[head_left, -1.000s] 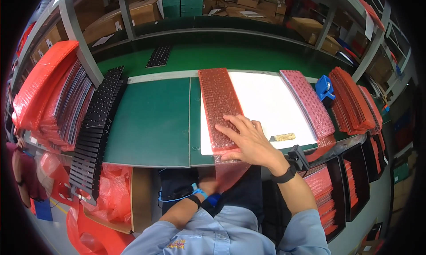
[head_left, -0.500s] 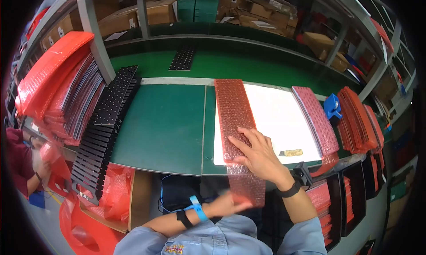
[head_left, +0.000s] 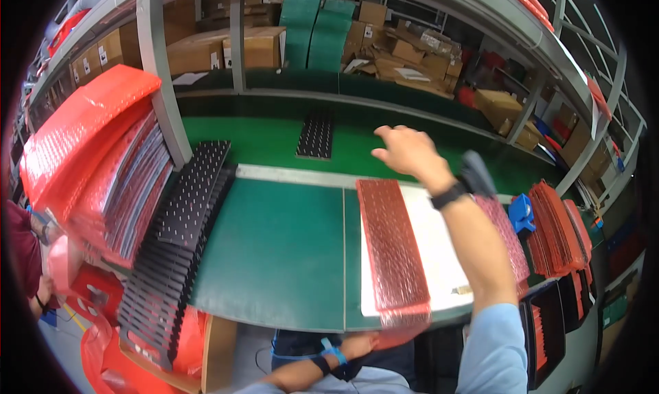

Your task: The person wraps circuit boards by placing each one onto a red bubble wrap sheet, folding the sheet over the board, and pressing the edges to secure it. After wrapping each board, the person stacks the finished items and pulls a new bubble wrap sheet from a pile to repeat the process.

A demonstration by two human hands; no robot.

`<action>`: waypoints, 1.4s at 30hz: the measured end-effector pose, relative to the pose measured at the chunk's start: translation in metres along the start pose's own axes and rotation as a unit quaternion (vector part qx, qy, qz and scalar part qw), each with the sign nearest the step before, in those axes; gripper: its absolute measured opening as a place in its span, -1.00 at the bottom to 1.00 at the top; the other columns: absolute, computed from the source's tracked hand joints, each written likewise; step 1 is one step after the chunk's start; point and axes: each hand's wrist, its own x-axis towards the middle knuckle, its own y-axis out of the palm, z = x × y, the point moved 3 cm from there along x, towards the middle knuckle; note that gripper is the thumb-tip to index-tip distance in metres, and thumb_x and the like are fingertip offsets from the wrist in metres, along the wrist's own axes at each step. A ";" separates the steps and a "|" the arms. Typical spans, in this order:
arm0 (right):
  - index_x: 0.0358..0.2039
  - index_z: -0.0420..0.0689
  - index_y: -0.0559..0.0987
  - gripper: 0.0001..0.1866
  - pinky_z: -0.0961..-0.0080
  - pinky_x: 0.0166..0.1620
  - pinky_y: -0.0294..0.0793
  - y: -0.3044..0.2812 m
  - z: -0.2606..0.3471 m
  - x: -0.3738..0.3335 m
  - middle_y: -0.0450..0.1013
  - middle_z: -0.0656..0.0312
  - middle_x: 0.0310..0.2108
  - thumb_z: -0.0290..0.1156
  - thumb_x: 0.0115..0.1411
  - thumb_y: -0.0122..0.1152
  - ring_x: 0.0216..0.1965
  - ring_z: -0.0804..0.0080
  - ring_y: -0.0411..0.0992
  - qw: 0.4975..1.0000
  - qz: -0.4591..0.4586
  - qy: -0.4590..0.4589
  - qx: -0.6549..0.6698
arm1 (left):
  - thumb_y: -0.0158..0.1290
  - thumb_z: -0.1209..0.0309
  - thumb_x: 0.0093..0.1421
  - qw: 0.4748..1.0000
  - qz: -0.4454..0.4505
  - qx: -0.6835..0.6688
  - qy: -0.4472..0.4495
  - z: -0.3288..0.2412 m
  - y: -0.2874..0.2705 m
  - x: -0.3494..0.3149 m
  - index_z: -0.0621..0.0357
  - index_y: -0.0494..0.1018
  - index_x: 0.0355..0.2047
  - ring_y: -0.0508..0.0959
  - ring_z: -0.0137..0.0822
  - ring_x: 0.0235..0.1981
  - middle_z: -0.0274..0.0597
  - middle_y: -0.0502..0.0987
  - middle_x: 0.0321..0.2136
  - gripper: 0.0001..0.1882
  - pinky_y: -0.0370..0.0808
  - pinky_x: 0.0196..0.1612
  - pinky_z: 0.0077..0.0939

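Observation:
A red bubble-wrap bag (head_left: 395, 250) lies lengthwise on a white sheet (head_left: 439, 236) on the bench, and its clear pink flap (head_left: 405, 329) hangs over the front edge. Low at that edge, my left hand (head_left: 358, 344) is closed at the flap's left side, its fingertips partly hidden. My right hand (head_left: 410, 152) reaches out over the green conveyor belt, holding nothing, thumb and fingers apart. Beyond the bench, a black perforated panel (head_left: 316, 134) rests on the belt, left of my right hand. A small cutter (head_left: 461, 290) lies on the sheet, partly behind my right forearm.
At left, red bubble bags (head_left: 96, 154) are stacked high beside black slotted panels (head_left: 161, 284). Pink bubble bags (head_left: 504, 236), a blue dispenser (head_left: 522, 215) and more red bags (head_left: 552, 229) stand right. A cardboard box (head_left: 220, 353) sits below; another person's hand (head_left: 44, 291) shows far left.
My right hand has left the bag and stretched forward over the belt. My left hand stays low by the flap. The whole view has shifted, with the bench appearing lower.

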 end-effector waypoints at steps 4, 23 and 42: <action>-0.04 -0.04 0.55 -0.43 0.08 -0.05 0.52 0.105 0.049 0.117 0.40 -0.15 0.02 0.10 0.06 0.29 -0.01 -0.14 0.45 0.994 -0.011 0.072 0.087 | -0.11 0.11 0.30 0.991 -0.077 -0.041 0.102 0.050 0.053 0.008 0.12 0.51 -0.17 0.60 0.05 -0.28 0.05 0.59 -0.27 -0.63 0.52 -0.18 -0.09; 0.03 0.07 0.59 -0.50 0.08 0.19 0.28 0.019 0.025 -0.040 0.30 -0.22 0.15 -0.11 0.04 0.28 0.13 -0.21 0.27 0.980 -0.141 0.068 0.120 | 0.10 0.14 0.20 0.916 -0.161 -0.261 0.258 0.009 0.007 -0.006 0.23 0.57 -0.19 0.63 -0.04 -0.28 0.03 0.63 -0.29 -0.62 0.55 -0.14 -0.23; 0.07 0.07 0.58 -0.47 0.05 0.19 0.21 0.068 0.070 -0.196 0.21 -0.38 0.19 -0.06 0.07 0.28 0.13 -0.24 0.21 0.971 -0.090 0.173 0.137 | 0.19 0.41 0.08 0.896 -0.398 -0.153 0.124 -0.051 -0.074 -0.101 0.25 0.42 -0.06 0.55 0.09 -0.25 0.15 0.53 -0.21 -0.60 0.49 -0.13 -0.18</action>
